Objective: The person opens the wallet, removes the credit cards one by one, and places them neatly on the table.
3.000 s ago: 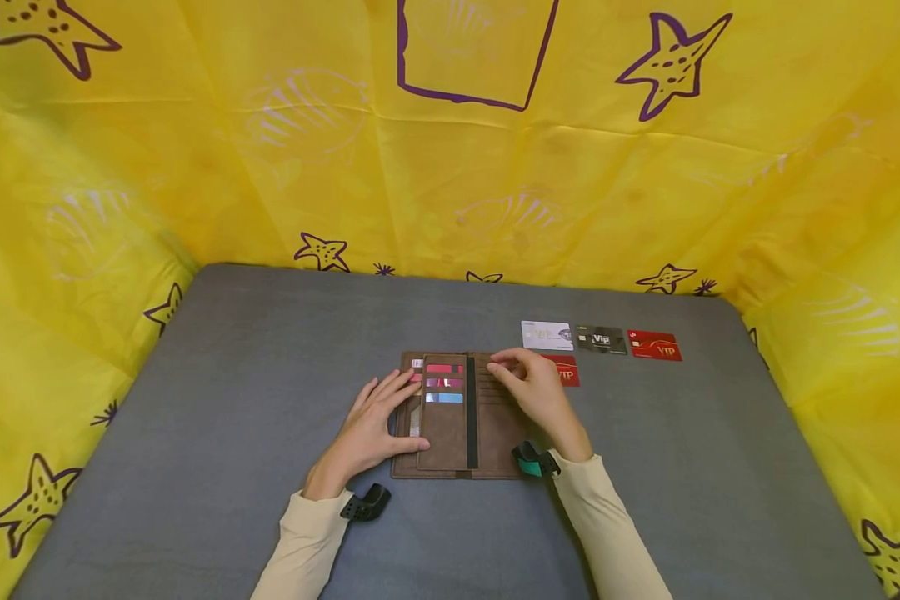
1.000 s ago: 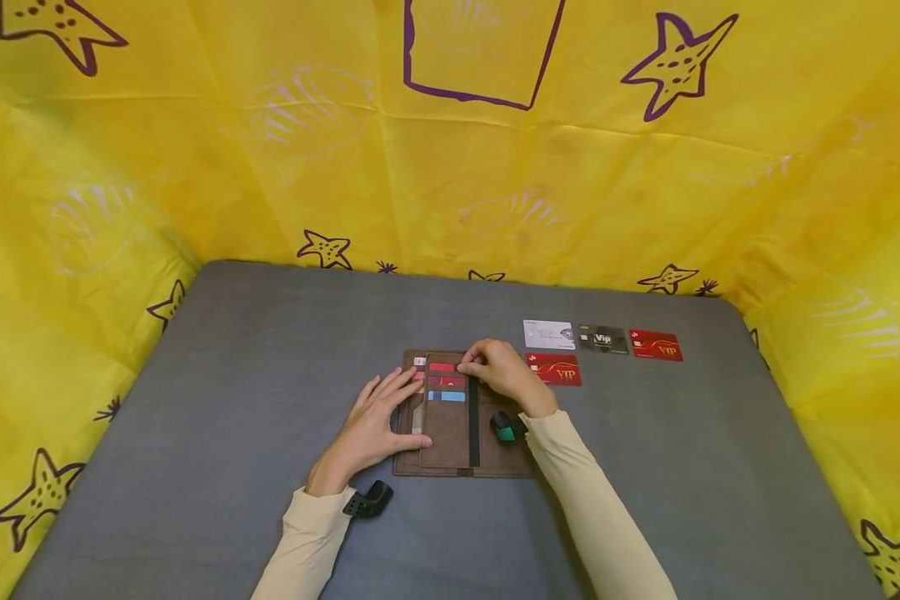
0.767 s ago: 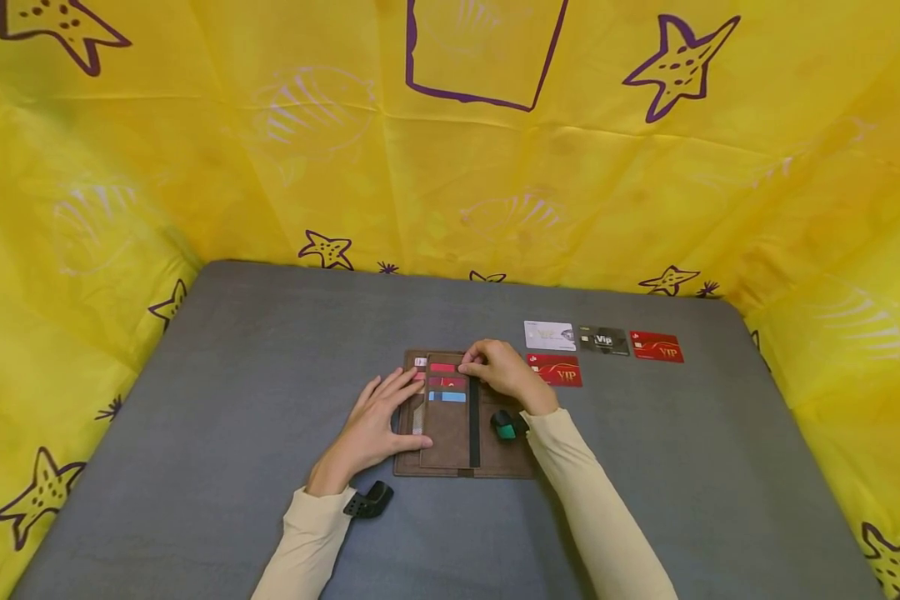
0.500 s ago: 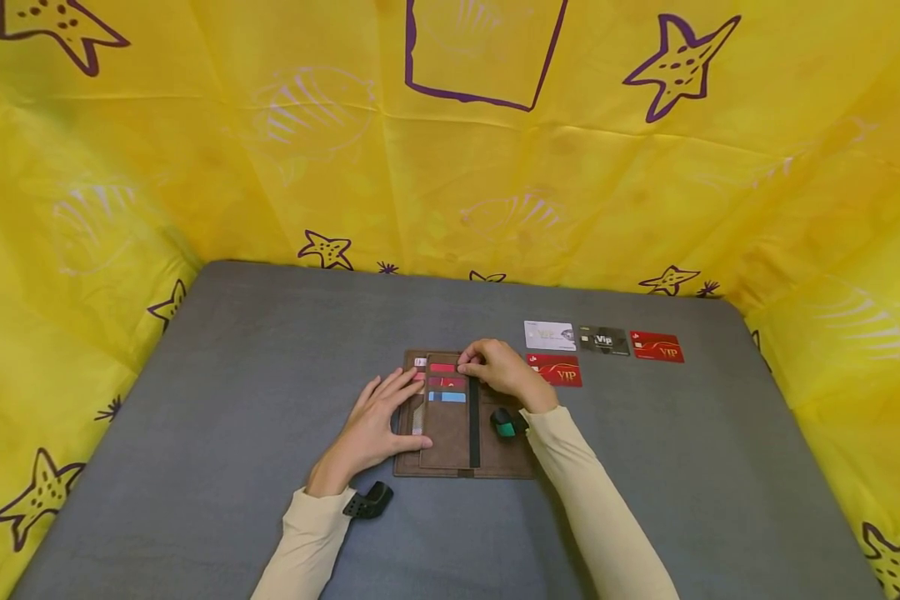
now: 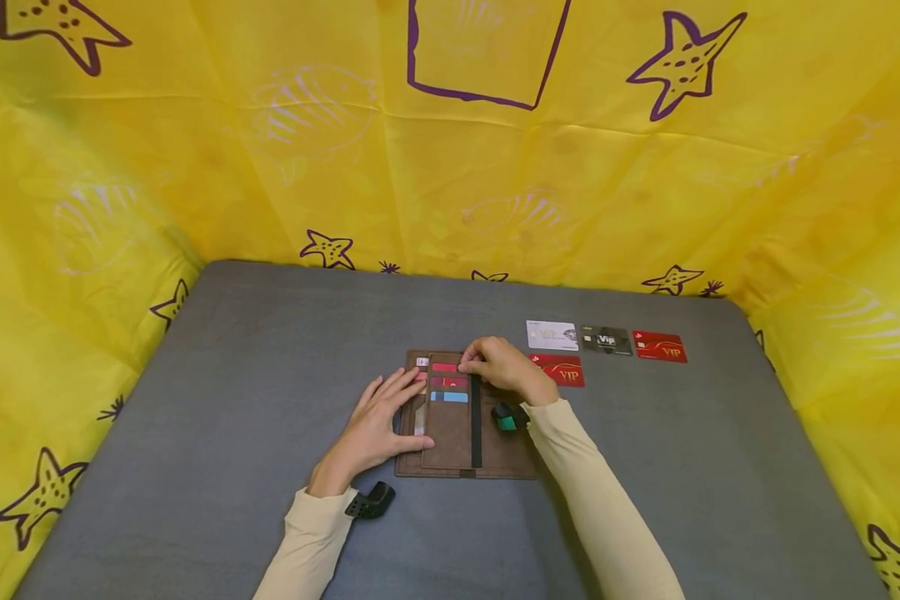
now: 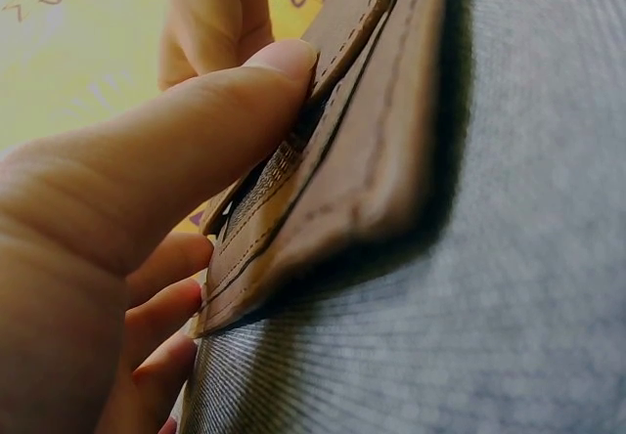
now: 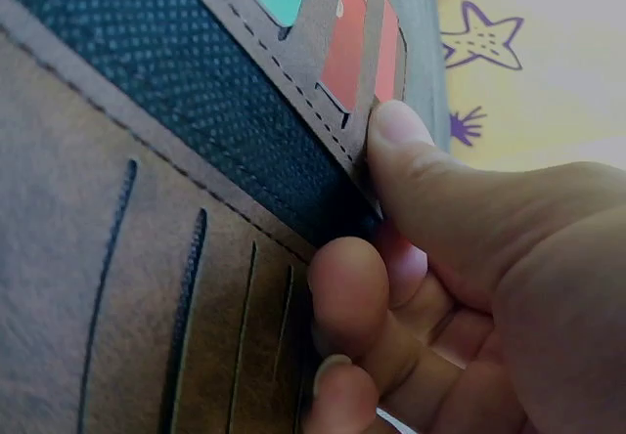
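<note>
Yellow starfish-printed fabric (image 5: 435,167) surrounds a grey worktop (image 5: 285,350) bearing an open brown bifold wallet (image 5: 457,429). The left hand (image 5: 375,425) rests, fingers spread, on its left side, thumb on the inner card flap (image 5: 448,421); the right hand (image 5: 504,365) pinches that flap's upper corner. Four VIP cards (image 5: 607,340) lie beyond, rightward.

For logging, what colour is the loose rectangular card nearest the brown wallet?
Red with gold lettering: the rectangular card shows best in the head view.
</note>
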`<state>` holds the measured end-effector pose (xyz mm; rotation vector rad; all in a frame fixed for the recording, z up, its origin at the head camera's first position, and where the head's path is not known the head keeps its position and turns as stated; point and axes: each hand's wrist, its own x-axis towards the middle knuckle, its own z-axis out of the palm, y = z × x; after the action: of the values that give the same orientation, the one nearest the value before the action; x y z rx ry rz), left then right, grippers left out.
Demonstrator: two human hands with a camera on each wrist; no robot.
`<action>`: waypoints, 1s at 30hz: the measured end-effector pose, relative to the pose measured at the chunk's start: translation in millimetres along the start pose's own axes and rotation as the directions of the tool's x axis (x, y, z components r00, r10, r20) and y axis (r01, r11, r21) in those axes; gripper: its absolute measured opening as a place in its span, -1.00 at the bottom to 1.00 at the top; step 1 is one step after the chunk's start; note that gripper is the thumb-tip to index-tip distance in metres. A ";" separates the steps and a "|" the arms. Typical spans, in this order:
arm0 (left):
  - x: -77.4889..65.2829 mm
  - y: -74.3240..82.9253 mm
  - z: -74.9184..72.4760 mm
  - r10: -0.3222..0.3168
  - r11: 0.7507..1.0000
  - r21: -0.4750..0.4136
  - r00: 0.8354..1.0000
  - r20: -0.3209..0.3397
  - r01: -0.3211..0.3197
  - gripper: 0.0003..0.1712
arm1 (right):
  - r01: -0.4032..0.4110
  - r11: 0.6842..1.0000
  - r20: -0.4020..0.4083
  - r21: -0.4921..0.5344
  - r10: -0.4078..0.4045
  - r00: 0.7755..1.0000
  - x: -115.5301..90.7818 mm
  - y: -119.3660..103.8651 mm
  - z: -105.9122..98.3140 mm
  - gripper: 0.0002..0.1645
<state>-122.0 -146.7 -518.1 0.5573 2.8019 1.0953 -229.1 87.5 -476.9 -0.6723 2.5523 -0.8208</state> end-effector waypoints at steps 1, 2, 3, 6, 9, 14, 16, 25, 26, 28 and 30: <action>0.0 0.3 -0.2 0.000 1.000 0.002 1.000 0.001 0.000 0.05 | 0.000 1.000 0.000 -0.006 0.000 1.000 0.0 -0.1 -0.3 -0.79; 0.2 0.8 -0.3 0.002 1.000 0.002 1.000 0.003 -0.002 0.05 | -0.001 1.000 0.000 -0.010 0.001 1.000 0.0 -0.1 -0.4 -0.79; 0.4 1.2 -0.4 0.003 1.000 0.003 1.000 0.005 -0.003 0.05 | -0.003 1.000 0.001 -0.013 0.003 1.000 0.1 0.0 -0.5 -0.79; 0.3 1.8 -0.6 0.003 1.000 0.002 1.000 0.012 -0.003 0.05 | -0.002 1.000 0.001 -0.022 0.002 1.000 0.8 0.5 -0.4 -0.79; 0.0 2.1 -0.4 0.001 1.000 0.002 1.000 0.014 -0.001 0.05 | -0.001 1.000 -0.002 -0.018 0.000 1.000 2.1 0.5 -0.2 -0.79; -0.9 1.9 0.0 -0.003 1.000 0.000 1.000 0.009 0.003 0.04 | -0.018 1.000 -0.027 -0.006 0.018 0.999 6.3 0.3 0.7 -0.78; -0.8 2.0 -0.3 -0.005 1.000 0.000 1.000 0.006 0.005 0.04 | -0.024 1.000 -0.050 -0.009 0.024 0.998 8.4 0.2 1.0 -0.78; -0.7 3.0 -2.7 -0.014 1.000 -0.006 1.000 0.010 0.014 0.04 | -0.028 0.999 -0.131 -0.025 0.025 0.991 12.2 0.0 4.3 -0.79; -0.9 3.1 -2.7 -0.014 1.000 -0.007 1.000 0.011 0.014 0.04 | -0.018 1.000 -0.135 -0.026 0.014 0.991 12.1 0.2 5.1 -0.78; -1.5 3.2 -2.4 -0.017 1.000 -0.008 1.000 0.020 0.017 0.04 | 0.002 0.999 -0.138 -0.038 -0.008 0.990 11.7 0.7 6.4 -0.77; -1.6 3.0 -2.0 -0.017 1.000 -0.007 1.000 0.025 0.017 0.04 | 0.022 0.998 -0.136 -0.057 -0.029 0.990 11.8 0.9 7.3 -0.75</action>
<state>-119.9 -146.6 -514.7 0.5412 2.7747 1.0876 -235.5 78.6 -485.4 -0.6890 2.7034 -0.8338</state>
